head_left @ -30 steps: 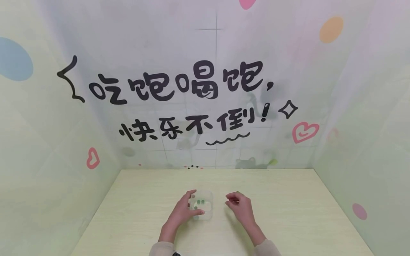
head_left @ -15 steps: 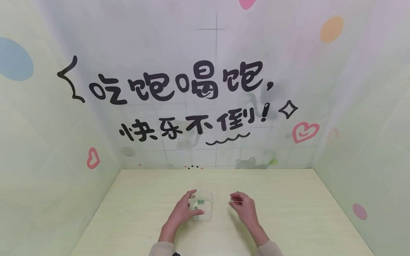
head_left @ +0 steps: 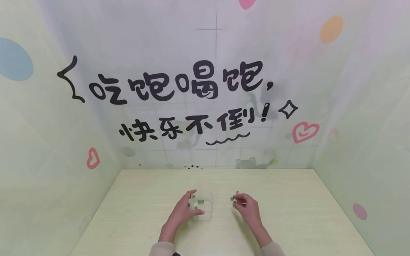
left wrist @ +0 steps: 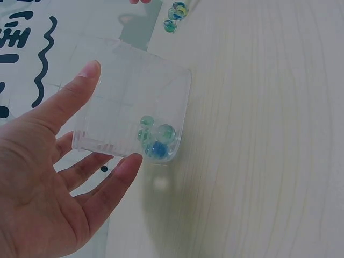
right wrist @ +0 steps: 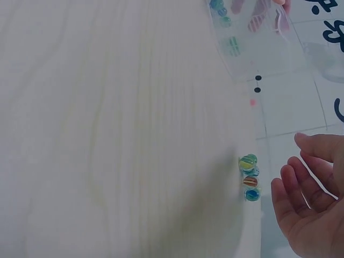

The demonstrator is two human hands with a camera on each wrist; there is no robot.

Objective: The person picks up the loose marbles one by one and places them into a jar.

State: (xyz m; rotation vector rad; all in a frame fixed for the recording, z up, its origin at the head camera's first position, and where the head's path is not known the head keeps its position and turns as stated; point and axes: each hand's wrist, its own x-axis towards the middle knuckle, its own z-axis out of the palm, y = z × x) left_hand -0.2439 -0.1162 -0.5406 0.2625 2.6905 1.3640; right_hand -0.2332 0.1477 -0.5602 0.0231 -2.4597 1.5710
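Note:
A clear plastic box stands on the table, its side gripped by my left hand, thumb on the near side and fingers round the far side. Several glass marbles, green and blue, lie on the box's floor. To the right of the box, a small cluster of marbles with coloured swirls rests on the tabletop. My right hand is right beside that cluster, fingers loosely bent and parted from the thumb, with nothing between them in the right wrist view.
The pale wood table is bounded by printed fabric walls at the back and both sides. Black lettering covers the back wall.
My right hand has drawn a little to the right, and marbles that it covered now show at its fingertips. The left hand and the box have stayed in place.

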